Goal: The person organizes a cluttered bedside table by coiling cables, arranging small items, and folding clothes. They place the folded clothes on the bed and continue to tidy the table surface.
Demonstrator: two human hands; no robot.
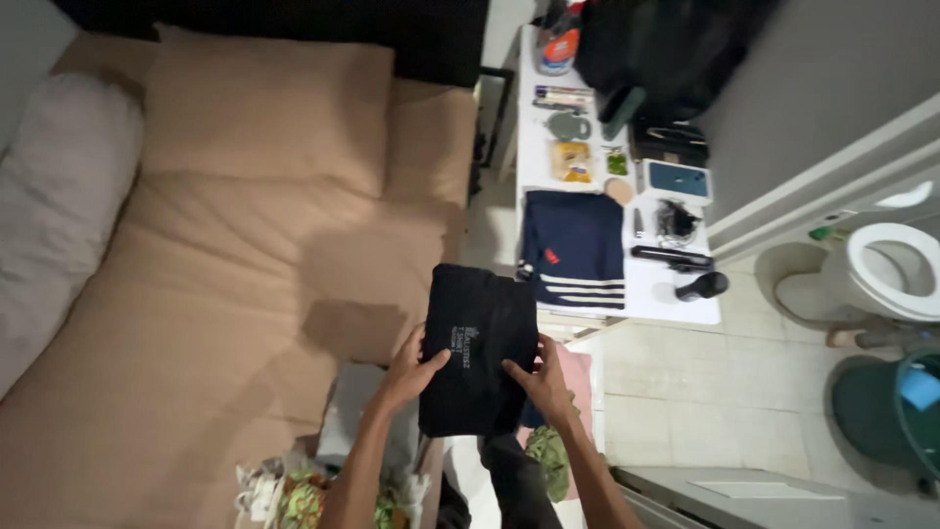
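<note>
Both hands hold a folded black garment (478, 345) up in front of the person, near the middle of the view, above the gap between the bed and the white table. The left hand (409, 367) grips the garment's left edge, thumb lying across the front near a small pale print and the fingers tucked behind the cloth, so they are hidden. The right hand (541, 382) clasps the lower right edge in the same way, thumb on the front and fingers curled round the back. The garment hangs as a neat, roughly rectangular packet, slightly tilted, with its far edge overlapping the near corner of the bed. The bed (225, 294) fills the left side, covered in a tan sheet, with a tan pillow (264, 108) at the far end and a white pillow (59, 206) along the far left. To the right stands the white table (641, 284), and on it lies a folded navy garment with pale stripes (575, 247), just beyond the black one. Farther along the table sit small items, among them a blue flat case (679, 179) and a black bag (656, 44) at the far end. A white toilet (886, 269) shows at the far right on the tiled floor, with a green bucket (896, 411) nearer. Patterned cloth (304, 495) lies near the left forearm.
</note>
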